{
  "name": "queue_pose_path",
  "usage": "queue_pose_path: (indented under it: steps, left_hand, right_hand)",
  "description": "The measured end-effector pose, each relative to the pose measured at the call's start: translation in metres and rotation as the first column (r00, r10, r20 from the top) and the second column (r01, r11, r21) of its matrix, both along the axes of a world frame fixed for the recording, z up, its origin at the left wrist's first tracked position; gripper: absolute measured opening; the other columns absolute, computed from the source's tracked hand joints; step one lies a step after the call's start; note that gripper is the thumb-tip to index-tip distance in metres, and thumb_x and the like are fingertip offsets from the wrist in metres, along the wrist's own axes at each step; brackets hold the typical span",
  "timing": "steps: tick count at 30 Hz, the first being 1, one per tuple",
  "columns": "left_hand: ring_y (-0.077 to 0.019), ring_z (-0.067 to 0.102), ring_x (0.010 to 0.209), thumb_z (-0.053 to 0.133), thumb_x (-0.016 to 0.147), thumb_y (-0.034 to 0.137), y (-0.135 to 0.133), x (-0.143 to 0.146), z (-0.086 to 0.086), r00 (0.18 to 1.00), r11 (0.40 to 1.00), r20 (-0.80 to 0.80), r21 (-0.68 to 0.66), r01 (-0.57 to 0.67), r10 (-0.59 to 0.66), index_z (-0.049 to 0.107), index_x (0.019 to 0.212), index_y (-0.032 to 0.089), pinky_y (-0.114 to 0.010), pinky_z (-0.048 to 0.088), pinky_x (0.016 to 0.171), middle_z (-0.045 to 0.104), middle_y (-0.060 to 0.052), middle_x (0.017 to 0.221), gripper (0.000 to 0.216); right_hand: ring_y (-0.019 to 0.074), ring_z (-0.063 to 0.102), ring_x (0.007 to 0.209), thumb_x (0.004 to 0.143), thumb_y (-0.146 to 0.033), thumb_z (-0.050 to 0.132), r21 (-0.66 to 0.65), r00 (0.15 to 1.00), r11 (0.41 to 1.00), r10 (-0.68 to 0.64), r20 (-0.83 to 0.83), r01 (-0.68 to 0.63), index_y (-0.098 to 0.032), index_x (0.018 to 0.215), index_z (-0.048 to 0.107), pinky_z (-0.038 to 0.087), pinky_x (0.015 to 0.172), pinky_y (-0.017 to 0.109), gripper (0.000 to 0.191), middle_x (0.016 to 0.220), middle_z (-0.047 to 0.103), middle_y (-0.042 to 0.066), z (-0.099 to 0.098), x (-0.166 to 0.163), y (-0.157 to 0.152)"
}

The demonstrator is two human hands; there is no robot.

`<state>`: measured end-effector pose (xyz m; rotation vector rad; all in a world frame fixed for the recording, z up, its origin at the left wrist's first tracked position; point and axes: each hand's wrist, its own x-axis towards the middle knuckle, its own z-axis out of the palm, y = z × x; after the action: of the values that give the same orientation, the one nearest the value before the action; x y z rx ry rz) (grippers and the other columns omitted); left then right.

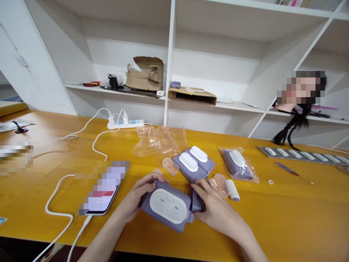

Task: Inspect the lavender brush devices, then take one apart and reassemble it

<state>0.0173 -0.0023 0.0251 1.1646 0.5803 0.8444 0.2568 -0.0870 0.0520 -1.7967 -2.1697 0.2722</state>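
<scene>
Right of the phone (102, 196), our left hand (139, 193) clamps one end of the white-padded purple case (168, 206), likely to steady it pad-up; the case sits between our hands, its other end just beside the purple end piece (195, 201) gripped by our right hand (214, 200), near the white cylinder (232, 190)

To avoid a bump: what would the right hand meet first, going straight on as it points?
Probably the purple box in the left hand; whether the right hand touches it now is unclear.
</scene>
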Motion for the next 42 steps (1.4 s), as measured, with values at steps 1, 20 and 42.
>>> queue_pose_path:
  steps: [1, 20, 42]
  left_hand:
    - [-0.0190, 0.054, 0.088, 0.048, 0.080, 0.020, 0.001, 0.001, 0.000, 1.000, 1.000, -0.018, 0.013, 0.007, -0.007, 0.060, 0.088, 0.020, -0.027, 0.037, 0.073, 0.063, -0.002, 0.102, 0.015]
    - [-0.0195, 0.054, 0.093, 0.051, 0.079, 0.027, 0.005, 0.016, 0.001, 1.000, 1.000, -0.028, -0.007, -0.009, 0.009, 0.061, 0.089, 0.023, -0.026, 0.037, 0.077, 0.063, 0.000, 0.101, 0.015]
    - [-0.0226, 0.057, 0.094, 0.053, 0.076, 0.032, 0.005, 0.013, -0.004, 0.997, 0.998, -0.070, -0.065, -0.025, 0.020, 0.062, 0.087, 0.023, -0.027, 0.039, 0.076, 0.064, -0.001, 0.103, 0.017]
  right_hand:
    - [0.0320, 0.045, 0.102, 0.062, -0.019, 0.068, -0.002, 1.000, 1.000, -0.011, 0.013, 0.011, -0.020, 0.117, 0.057, 0.041, 0.087, 0.047, 0.056, 0.114, 0.053, 0.010, 0.000, 0.001, -0.001]
    - [0.0333, 0.031, 0.128, 0.068, -0.051, 0.068, 0.142, 0.988, 0.983, -0.132, 0.085, 0.119, -0.024, 0.133, 0.041, 0.028, 0.104, 0.049, 0.074, 0.136, 0.041, 0.010, -0.019, 0.041, -0.017]
    - [0.0185, 0.060, 0.074, 0.073, -0.023, 0.053, 0.357, 0.861, 0.784, -0.469, -0.194, 0.508, -0.019, 0.101, 0.063, 0.048, 0.071, 0.030, 0.030, 0.102, 0.062, 0.007, -0.020, 0.093, 0.027]
